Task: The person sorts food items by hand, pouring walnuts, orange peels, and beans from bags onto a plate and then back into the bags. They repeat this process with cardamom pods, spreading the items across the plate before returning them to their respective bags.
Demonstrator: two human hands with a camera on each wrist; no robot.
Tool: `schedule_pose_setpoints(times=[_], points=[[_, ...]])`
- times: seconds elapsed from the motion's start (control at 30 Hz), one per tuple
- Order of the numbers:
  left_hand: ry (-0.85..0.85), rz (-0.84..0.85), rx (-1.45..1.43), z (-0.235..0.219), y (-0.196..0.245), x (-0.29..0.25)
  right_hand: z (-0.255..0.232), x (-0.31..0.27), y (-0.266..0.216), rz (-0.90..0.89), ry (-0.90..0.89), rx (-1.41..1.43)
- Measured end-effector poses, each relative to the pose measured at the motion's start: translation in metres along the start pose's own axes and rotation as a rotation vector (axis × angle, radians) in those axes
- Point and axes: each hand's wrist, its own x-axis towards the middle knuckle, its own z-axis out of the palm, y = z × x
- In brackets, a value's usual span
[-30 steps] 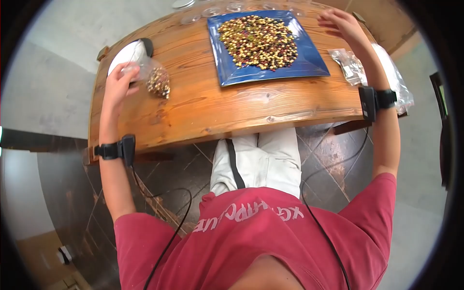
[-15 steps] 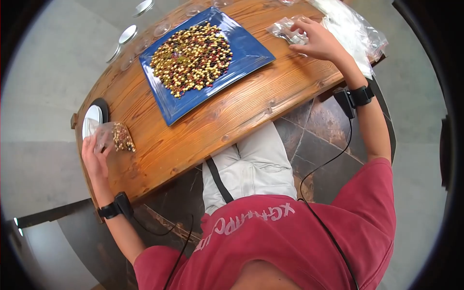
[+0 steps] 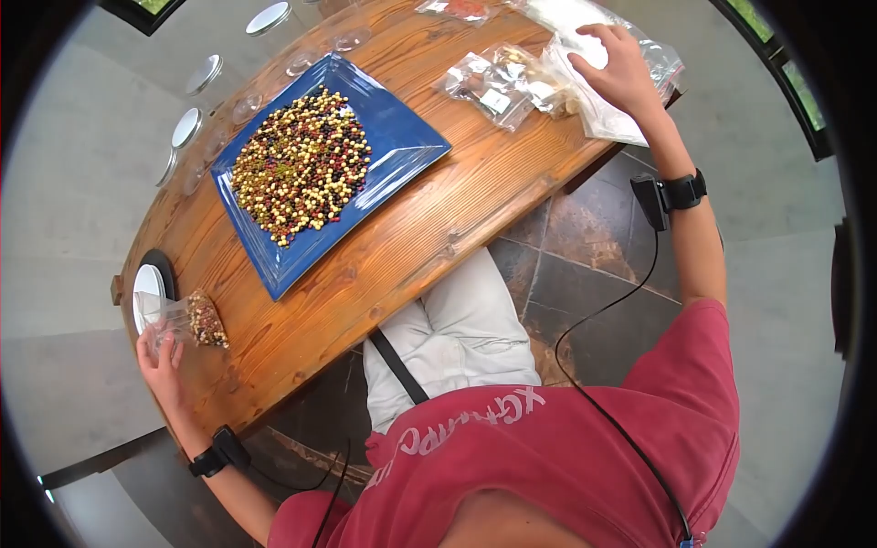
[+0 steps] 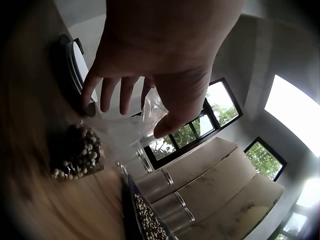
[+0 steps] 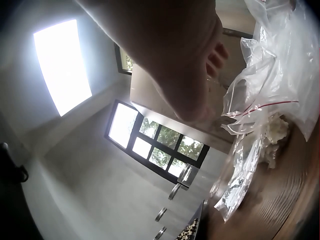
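My left hand (image 3: 166, 373) holds the loose top of a clear plastic bag (image 4: 152, 111) between thumb and fingers. Mixed bean-like pieces (image 3: 206, 320) fill the bag's bottom, which lies on the wooden table. Right beside that hand is a round white piece on a black base (image 3: 148, 290). Over a large white plastic bag (image 3: 571, 78) at the table's right end, my right hand (image 3: 627, 80) reaches with spread, slightly bent fingers and nothing between them. Small clear packets (image 3: 484, 91) lie left of this hand, and a crumpled clear packet (image 5: 242, 175) shows below it in the right wrist view.
A square blue plate (image 3: 402, 151) heaped with yellow, red, black and green bean-like pieces (image 3: 301, 164) sits mid-table. Clear jars with silver lids (image 3: 187, 128) line the far edge. A packet with red contents (image 3: 459, 9) lies at the back. Cables run from both wrist cameras.
The head view has turned rightward. My right hand has gone from beside the plate, past the small packets, to over the white bag. The left hand keeps hold of its bag.
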Motion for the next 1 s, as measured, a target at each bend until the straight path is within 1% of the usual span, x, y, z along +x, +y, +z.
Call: schedule_pose_setpoints(times=[0.03, 0.1, 0.13, 0.17, 0.2, 0.27, 0.3, 0.4, 0.43, 0.47, 0.53, 0.6, 0.7, 0.8, 0.83, 0.93, 0.97, 1.0], points=[[0.032, 0.027, 0.004, 0.000, -0.001, 0.000, -0.002, 0.003, 0.001, 0.068, -0.049, 0.015], [0.072, 0.131, 0.087, -0.001, -0.004, -0.004, -0.009, 0.005, -0.001, 0.076, -0.198, -0.026], [0.094, 0.177, 0.129, 0.000, -0.006, -0.008, -0.014, 0.006, -0.009, 0.079, -0.277, -0.048], [0.091, 0.281, 0.135, -0.001, -0.009, -0.007, -0.016, 0.007, -0.022, 0.172, -0.374, 0.027], [0.136, 0.319, 0.147, -0.003, -0.014, -0.013, -0.016, 0.007, -0.030, 0.208, -0.427, 0.015], [0.235, 0.405, 0.169, 0.017, 0.020, -0.035, -0.005, 0.005, -0.025, 0.130, -0.431, -0.193], [0.310, 0.449, 0.255, 0.020, 0.030, -0.043, -0.005, 0.008, -0.022, 0.171, -0.438, -0.129], [0.425, 0.668, 0.449, 0.029, 0.060, -0.062, -0.008, 0.015, -0.013, 0.259, -0.430, 0.032], [0.415, 0.775, 0.440, 0.034, 0.069, -0.066, -0.008, 0.013, -0.019, 0.248, -0.294, 0.050], [0.416, 0.877, 0.437, 0.040, 0.077, -0.070, -0.007, 0.019, -0.016, 0.290, -0.312, 0.025], [0.381, 1.022, 0.463, 0.053, 0.097, -0.083, -0.011, 0.030, -0.026, 0.339, -0.307, -0.030], [0.277, 1.120, 0.287, 0.060, 0.100, -0.079, -0.008, 0.040, -0.024, 0.454, -0.376, 0.048], [0.194, 1.151, 0.179, 0.064, 0.096, -0.070, -0.009, 0.050, -0.030, 0.553, -0.273, 0.111], [0.057, 1.071, 0.074, 0.067, 0.078, -0.053, -0.012, 0.068, -0.036, 0.490, 0.016, 0.204], [0.049, 1.068, 0.087, 0.070, 0.077, -0.051, -0.021, 0.076, -0.066, 0.491, 0.072, 0.245], [-0.071, 0.913, 0.059, 0.081, 0.082, -0.053, -0.013, 0.097, -0.141, 0.105, 0.209, 0.565], [-0.155, 0.819, -0.007, 0.089, 0.081, -0.049, -0.008, 0.100, -0.173, 0.053, 0.136, 0.778], [-0.195, 0.803, -0.042, 0.097, 0.082, -0.045, -0.002, 0.105, -0.206, -0.005, 0.067, 0.992]])
